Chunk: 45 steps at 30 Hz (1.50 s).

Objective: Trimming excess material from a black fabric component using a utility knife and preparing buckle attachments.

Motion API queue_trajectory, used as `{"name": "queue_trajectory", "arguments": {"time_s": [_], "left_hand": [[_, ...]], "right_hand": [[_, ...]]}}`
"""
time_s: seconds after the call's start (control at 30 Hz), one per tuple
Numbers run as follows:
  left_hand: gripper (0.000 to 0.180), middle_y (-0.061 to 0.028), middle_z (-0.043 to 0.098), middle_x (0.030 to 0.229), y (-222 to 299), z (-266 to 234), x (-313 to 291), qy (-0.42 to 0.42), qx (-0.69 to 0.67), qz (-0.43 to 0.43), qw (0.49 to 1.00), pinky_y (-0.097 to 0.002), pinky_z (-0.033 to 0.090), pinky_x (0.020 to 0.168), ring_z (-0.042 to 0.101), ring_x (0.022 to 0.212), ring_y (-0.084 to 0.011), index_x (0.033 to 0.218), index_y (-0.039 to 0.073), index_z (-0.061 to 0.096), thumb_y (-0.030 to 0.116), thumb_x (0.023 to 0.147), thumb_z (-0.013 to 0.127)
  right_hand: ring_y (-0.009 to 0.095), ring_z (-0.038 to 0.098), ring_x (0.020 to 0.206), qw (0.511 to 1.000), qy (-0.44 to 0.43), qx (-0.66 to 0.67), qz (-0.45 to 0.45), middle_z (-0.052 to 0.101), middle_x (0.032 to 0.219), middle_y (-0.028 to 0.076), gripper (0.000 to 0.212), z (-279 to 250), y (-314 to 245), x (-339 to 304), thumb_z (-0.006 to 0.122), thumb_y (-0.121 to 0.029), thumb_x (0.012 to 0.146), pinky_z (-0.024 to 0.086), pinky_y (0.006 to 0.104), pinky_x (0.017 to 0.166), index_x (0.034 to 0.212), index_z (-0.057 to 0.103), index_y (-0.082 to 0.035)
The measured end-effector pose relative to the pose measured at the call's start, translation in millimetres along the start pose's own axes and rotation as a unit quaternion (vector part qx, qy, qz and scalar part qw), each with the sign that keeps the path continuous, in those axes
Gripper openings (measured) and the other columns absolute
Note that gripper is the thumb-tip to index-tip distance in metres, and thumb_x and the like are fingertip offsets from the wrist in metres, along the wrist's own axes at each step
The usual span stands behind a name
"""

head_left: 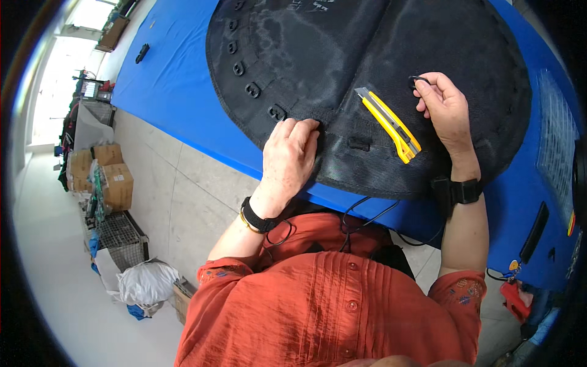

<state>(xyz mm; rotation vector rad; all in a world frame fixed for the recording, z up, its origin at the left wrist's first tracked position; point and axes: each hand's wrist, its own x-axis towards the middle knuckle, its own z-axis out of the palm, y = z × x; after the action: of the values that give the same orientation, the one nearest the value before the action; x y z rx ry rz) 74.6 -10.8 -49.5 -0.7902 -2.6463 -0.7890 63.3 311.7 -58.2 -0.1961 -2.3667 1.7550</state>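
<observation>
Centre: left hand (288, 150) on black mesh (342, 79), grip unclear; right hand (445, 110) pinching black loop (411, 82); bumping bare-bladed utility knife (389, 124) could nick it.

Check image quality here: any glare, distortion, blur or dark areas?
Head view: the bright opening at upper left is washed out to white; head view: fisheye curvature bends edges toward the rim, and the corners go black; head view: the yellow cutter looks sharp, while the small black loop in the right hand has little contrast against the black mesh.
</observation>
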Motion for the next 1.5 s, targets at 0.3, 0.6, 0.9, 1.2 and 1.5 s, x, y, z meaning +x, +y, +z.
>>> {"name": "queue_trajectory", "arguments": {"time_s": [0.3,0.6,0.9,1.2,1.5], "left_hand": [[0.022,-0.0146,0.068,0.105,7,3,-5,0.036,0.045,0.006,0.998,-0.0433,0.056,0.085,0.067,0.098,-0.0359,0.106,0.002,0.069,-0.006,0.086,0.074],[0.024,-0.0157,0.065,0.106,15,0,-7,-0.018,0.119,0.051,0.991,-0.0415,0.053,0.085,0.063,0.093,-0.0333,0.111,0.001,0.067,0.000,0.087,0.067],[0.026,-0.0155,0.060,0.095,21,1,-12,-0.027,0.133,0.015,0.991,-0.0425,0.053,0.078,0.063,0.087,-0.0331,0.116,0.000,0.067,0.004,0.091,0.069],[0.019,-0.0175,0.062,0.096,15,1,-6,-0.046,0.083,-0.046,0.994,-0.0466,0.057,0.079,0.068,0.090,-0.0377,0.111,0.002,0.065,0.002,0.092,0.067],[0.023,-0.0189,0.064,0.101,19,-2,-2,-0.077,0.095,-0.064,0.991,-0.0483,0.058,0.078,0.070,0.090,-0.0406,0.114,0.002,0.065,-0.001,0.091,0.064]], "right_hand": [[0.006,0.067,0.077,1.000,0.002,-0.004,-0.004,0.075,0.093,0.003,0.022,1,3,1,0.064,-0.021,0.109,0.053,0.0216,0.068,0.121,0.073,-0.005],[0.005,0.066,0.076,1.000,0.005,0.000,-0.009,0.075,0.093,0.004,0.020,3,0,1,0.064,-0.016,0.108,0.052,0.0211,0.066,0.121,0.072,-0.003],[0.007,0.065,0.075,1.000,0.004,0.026,-0.008,0.073,0.091,0.005,0.015,5,-4,-2,0.064,-0.011,0.108,0.054,0.0231,0.070,0.117,0.071,-0.001],[0.008,0.065,0.075,0.999,0.006,0.039,0.004,0.072,0.091,0.004,0.017,6,-4,-3,0.066,-0.010,0.106,0.055,0.0239,0.070,0.120,0.071,-0.001],[0.008,0.066,0.075,1.000,0.001,0.021,0.002,0.072,0.090,0.004,0.016,5,-6,-1,0.067,-0.012,0.107,0.055,0.0243,0.070,0.119,0.072,-0.003]]}}
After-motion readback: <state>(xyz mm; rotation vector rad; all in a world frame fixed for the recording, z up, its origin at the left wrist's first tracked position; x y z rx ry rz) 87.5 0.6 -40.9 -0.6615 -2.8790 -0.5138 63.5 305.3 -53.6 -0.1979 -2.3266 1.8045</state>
